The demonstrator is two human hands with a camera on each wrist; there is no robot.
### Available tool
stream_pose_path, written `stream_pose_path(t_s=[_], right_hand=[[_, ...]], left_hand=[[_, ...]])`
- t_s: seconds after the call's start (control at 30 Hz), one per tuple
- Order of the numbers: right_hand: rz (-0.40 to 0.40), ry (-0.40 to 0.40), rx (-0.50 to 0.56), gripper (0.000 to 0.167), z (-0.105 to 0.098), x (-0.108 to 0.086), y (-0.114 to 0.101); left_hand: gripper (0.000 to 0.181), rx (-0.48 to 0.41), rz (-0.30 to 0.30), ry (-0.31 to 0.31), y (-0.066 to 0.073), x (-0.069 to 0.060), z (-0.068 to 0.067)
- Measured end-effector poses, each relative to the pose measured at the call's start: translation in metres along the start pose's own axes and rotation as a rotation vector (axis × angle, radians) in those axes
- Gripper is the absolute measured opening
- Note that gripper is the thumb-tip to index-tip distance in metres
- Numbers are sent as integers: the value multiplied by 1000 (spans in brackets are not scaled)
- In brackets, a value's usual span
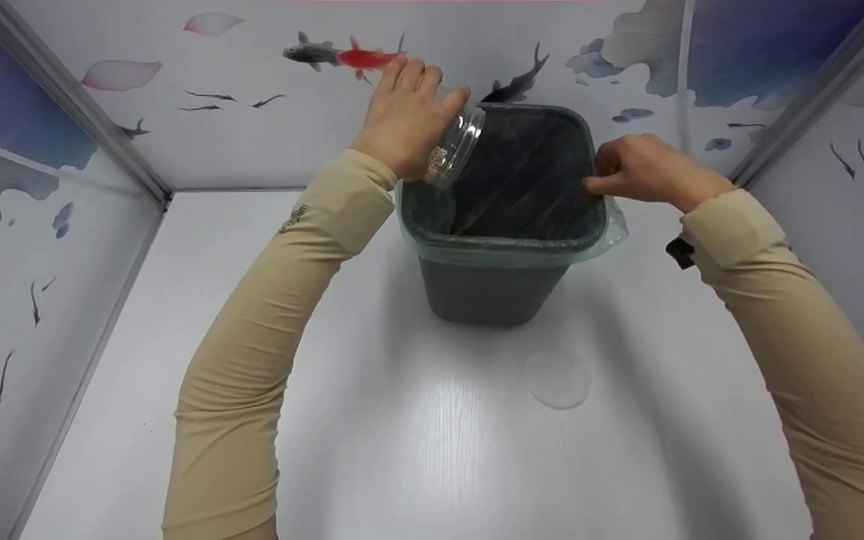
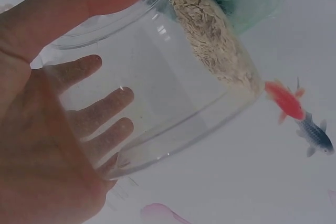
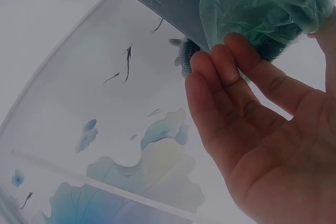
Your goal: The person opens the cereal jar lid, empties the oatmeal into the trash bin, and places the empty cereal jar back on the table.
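Note:
My left hand (image 1: 411, 116) grips a clear plastic jar (image 1: 465, 141), tilted on its side with its mouth over the left part of a grey trash can (image 1: 488, 292). In the left wrist view, pale dry flakes (image 2: 210, 40), husk-like, lie along the lower wall of the jar (image 2: 157, 87). A thin green trash bag (image 1: 616, 226) lines the can and folds over its rim. At the can's right edge my right hand (image 1: 646, 169) pinches the lined rim, thumb on the inner side. Its curved fingers (image 3: 210, 93) meet the green bag (image 3: 236, 14) in the right wrist view.
A clear round disc, like a jar lid (image 1: 558, 381), lies flat on the white table (image 1: 432, 450) in front of the can. Panels printed with fish and leaves (image 1: 649, 45) close off the back and both sides.

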State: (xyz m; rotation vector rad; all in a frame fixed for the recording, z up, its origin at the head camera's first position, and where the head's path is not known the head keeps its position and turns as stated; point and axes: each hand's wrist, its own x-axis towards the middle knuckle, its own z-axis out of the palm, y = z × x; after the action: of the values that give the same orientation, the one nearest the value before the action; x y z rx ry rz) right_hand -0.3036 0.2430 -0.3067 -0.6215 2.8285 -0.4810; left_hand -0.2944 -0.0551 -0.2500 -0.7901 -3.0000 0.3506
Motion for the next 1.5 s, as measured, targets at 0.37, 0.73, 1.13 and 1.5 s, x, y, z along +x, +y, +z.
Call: stream_pose_path(t_s=[0.37, 0.73, 1.13, 1.5], right_hand=[[3, -4, -6, 30, 0, 0, 0], [-9, -3, 7, 29, 0, -2, -1], [8, 18, 24, 30, 3, -2, 1], [21, 14, 40, 28, 4, -3, 0]], left_hand=[[88, 25, 2, -3, 5, -1, 1], [88, 9, 6, 35, 5, -1, 2], [90, -24, 51, 9, 3, -4, -5], [96, 25, 42, -127, 11, -3, -18]])
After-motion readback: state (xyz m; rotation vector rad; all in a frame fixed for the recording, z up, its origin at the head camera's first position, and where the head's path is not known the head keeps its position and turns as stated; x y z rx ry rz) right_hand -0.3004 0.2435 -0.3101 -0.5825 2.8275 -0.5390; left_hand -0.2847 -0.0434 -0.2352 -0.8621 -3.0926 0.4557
